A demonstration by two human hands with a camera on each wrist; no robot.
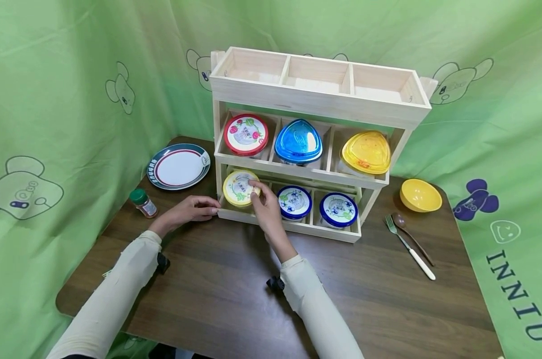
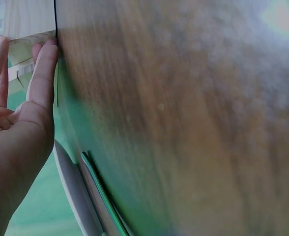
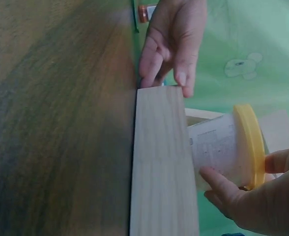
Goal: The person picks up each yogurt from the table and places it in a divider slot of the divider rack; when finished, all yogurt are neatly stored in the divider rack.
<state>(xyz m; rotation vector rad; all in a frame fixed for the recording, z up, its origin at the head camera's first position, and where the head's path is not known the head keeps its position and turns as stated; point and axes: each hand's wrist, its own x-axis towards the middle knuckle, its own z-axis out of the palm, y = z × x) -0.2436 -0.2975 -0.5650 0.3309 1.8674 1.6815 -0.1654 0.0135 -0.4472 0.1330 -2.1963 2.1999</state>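
Observation:
My right hand (image 1: 269, 211) grips a round tub with a yellow lid (image 1: 236, 194) at the left compartment of the wooden shelf's bottom tier. In the right wrist view, the tub (image 3: 214, 147) leans behind the front board (image 3: 163, 162), thumb and fingers about its lid and side. My left hand (image 1: 187, 213) touches the left front corner of that tier with extended fingers, also visible in the left wrist view (image 2: 24, 132). Two tubs with dark blue lids, a middle one (image 1: 295, 201) and a right one (image 1: 338, 209), stand in the other bottom compartments.
On the middle tier sit red-lidded (image 1: 246, 134), blue-lidded (image 1: 299, 141) and yellow-lidded (image 1: 366, 152) tubs. A plate (image 1: 179, 167) and green-capped jar (image 1: 143, 203) stand left. To the right are a yellow bowl (image 1: 421, 195), a fork (image 1: 410, 248) and a wooden spoon (image 1: 414, 239).

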